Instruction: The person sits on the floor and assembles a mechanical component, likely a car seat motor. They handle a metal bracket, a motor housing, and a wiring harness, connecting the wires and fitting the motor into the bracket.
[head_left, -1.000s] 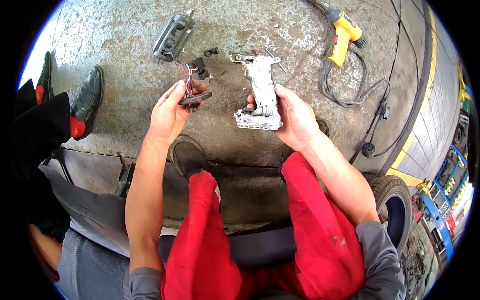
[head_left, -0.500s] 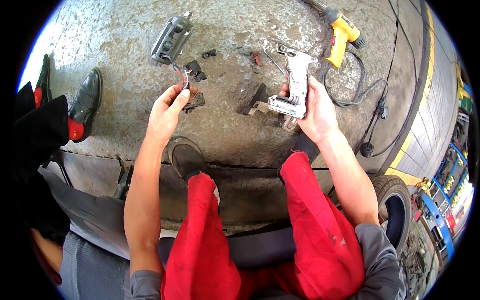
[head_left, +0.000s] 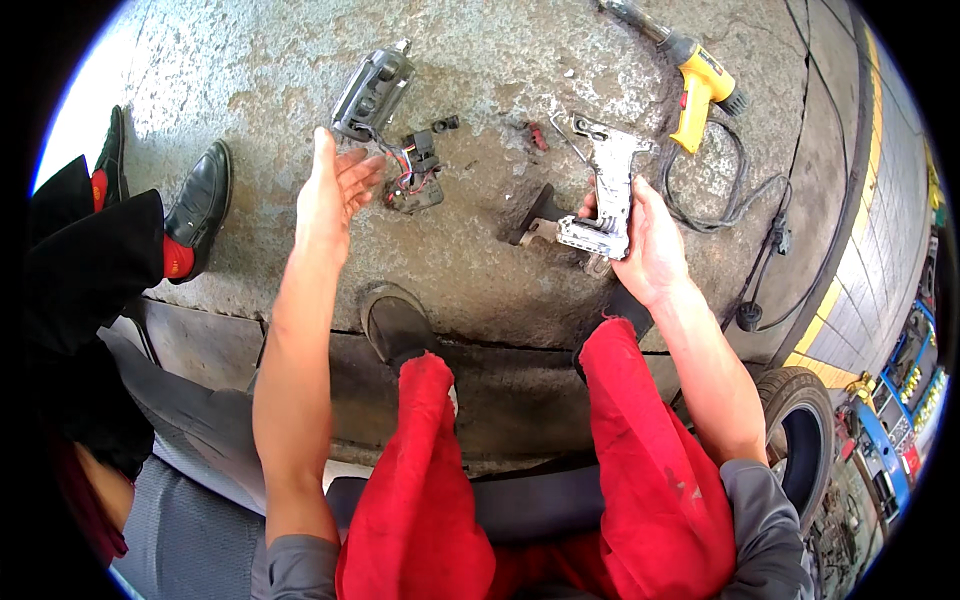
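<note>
My right hand (head_left: 655,245) grips a dirty whitish pistol-shaped tool housing (head_left: 612,180) by its handle, with the inner side facing up. My left hand (head_left: 332,190) is open, fingers stretched and apart, holding nothing. Just beyond its fingertips lies a dark grey motor-like unit (head_left: 373,92) on the ground. Thin coloured wires (head_left: 404,172) run from that unit to a black switch-like block (head_left: 420,150). Beside the block is a dark flat part (head_left: 415,197), also among the wires. A small black piece (head_left: 445,124) rests a little farther right.
A yellow heat gun (head_left: 700,90) and its looped black cable (head_left: 735,205) lie at right. Near the housing are a small red piece (head_left: 539,136) and a dark blade-like piece (head_left: 540,213). Another person's black shoe (head_left: 200,205) stands at left; a tyre (head_left: 800,425) is at lower right.
My left hand has let go of the wires, opened and moved farther away, toward the grey unit. My right hand still holds the housing. The whole view has shifted slightly.
</note>
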